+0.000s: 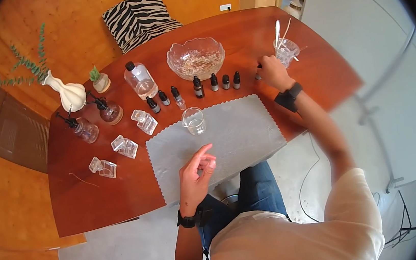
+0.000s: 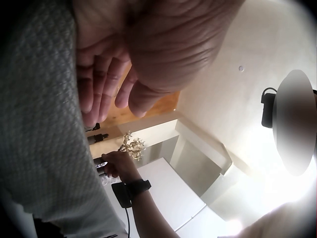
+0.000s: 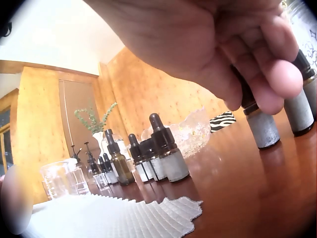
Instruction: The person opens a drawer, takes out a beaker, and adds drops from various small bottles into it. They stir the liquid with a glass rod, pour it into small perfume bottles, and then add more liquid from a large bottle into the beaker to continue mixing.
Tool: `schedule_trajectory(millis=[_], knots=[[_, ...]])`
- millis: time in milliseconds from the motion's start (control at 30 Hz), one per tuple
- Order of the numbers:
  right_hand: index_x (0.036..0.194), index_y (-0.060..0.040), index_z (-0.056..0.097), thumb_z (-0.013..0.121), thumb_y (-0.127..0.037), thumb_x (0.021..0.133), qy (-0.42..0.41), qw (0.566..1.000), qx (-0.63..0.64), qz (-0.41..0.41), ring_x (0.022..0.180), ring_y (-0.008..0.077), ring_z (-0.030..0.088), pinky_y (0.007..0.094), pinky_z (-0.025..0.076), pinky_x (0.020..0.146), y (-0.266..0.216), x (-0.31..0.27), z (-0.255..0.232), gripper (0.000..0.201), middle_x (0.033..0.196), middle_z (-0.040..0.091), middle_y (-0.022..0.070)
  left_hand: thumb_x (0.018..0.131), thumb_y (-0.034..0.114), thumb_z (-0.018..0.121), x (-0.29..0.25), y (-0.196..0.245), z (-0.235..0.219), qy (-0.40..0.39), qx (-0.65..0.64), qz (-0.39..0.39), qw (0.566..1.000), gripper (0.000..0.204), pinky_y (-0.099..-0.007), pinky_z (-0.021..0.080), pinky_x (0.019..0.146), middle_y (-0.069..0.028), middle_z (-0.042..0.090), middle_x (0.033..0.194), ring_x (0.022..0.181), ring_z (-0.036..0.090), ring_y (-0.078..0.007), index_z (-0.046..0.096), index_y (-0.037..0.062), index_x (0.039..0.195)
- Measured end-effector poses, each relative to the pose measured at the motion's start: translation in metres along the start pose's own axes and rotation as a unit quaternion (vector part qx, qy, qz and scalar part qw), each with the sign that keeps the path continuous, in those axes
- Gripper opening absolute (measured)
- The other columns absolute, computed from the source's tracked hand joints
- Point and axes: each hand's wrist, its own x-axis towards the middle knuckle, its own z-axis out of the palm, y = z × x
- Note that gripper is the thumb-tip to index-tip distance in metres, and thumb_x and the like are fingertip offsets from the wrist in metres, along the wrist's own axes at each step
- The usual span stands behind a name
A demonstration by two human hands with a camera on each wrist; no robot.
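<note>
In the head view, with the middle of the gray mat (image 1: 234,132) as the clock's centre, the person's right hand (image 1: 274,72) lies out at about 1 o'clock. The bare forearm slants from the elbow toward 11, and the hand follows nearly the same line beyond its black wristband (image 1: 289,97). In the right wrist view the fingers bend downward, thumb and fingertips pinching the dark top of a small labeled bottle (image 3: 264,131); whether its base is off the table (image 1: 157,48) cannot be told. Two similar bottles (image 3: 298,116) stand just beside it toward 2 o'clock.

The left hand (image 1: 196,175) hovers at 7 o'clock, near the mat's lower part. Its forearm points close to 12 and the fingers lean toward 1, loosely bent, thumb apart from the palm, holding nothing.

Ahead of those fingers a glass beaker (image 1: 195,122) stands on the mat at 11. A row of dropper bottles (image 1: 214,83) spans roughly 11 to 1, and a plastic cup (image 1: 286,57) with sticks sits just past the right hand.
</note>
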Motion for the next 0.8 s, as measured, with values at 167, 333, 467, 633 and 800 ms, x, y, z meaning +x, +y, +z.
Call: schedule_trajectory(millis=[167,333,467,633,800], knots=[[0.11,-0.0033,0.07,0.073,-0.02,0.09,0.087,0.995,0.054,0.014,0.079,0.0459,0.069,0.0542,0.055,0.069,-0.045,-0.019,-0.033,0.027,0.079,0.07,0.0249,0.1,0.017,0.069,0.0,-0.003,0.0,0.005,-0.002,0.012,1.0,0.041,-0.0281,0.054,0.079,-0.0084,0.072,0.1,0.084,0.066,-0.0122,0.063,0.0032,0.138],[0.13,-0.0039,0.067,0.061,0.0,0.089,-0.189,0.896,0.378,-0.14,0.061,0.0199,0.063,0.0345,0.051,0.058,-0.104,-0.025,-0.037,0.042,0.071,0.065,0.0121,0.1,0.016,0.069,0.001,-0.002,0.0,0.002,0.011,0.016,1.0,0.039,-0.0286,0.055,0.079,-0.0092,0.072,0.1,0.084,0.067,-0.0131,0.064,0.0031,0.137],[0.134,-0.0027,0.065,0.061,0.004,0.086,-0.279,0.867,0.369,-0.186,0.065,0.0223,0.066,0.0356,0.053,0.063,-0.144,-0.015,-0.012,0.049,0.075,0.067,0.0153,0.1,0.017,0.069,-0.001,-0.002,0.0,0.009,0.015,0.017,1.0,0.038,-0.0288,0.055,0.079,-0.0093,0.072,0.1,0.085,0.067,-0.0138,0.065,0.0032,0.135],[0.142,-0.0056,0.061,0.055,0.008,0.086,-0.235,0.862,0.32,-0.317,0.058,0.0245,0.064,0.0363,0.052,0.061,-0.162,-0.002,0.028,0.058,0.073,0.066,0.017,0.1,0.018,0.069,-0.003,-0.002,-0.001,0.012,0.029,0.01,0.999,0.036,-0.0291,0.054,0.078,-0.0091,0.072,0.098,0.084,0.067,-0.0142,0.066,0.0045,0.133],[0.133,-0.0037,0.065,0.068,0.002,0.085,-0.206,0.88,0.265,-0.337,0.08,0.0424,0.069,0.0466,0.054,0.075,-0.171,0.004,0.046,0.048,0.093,0.072,0.0258,0.101,0.019,0.069,-0.002,-0.003,-0.002,0.006,0.024,0.008,1.0,0.034,-0.0291,0.054,0.078,-0.0089,0.072,0.098,0.084,0.067,-0.0143,0.067,0.0043,0.132]])
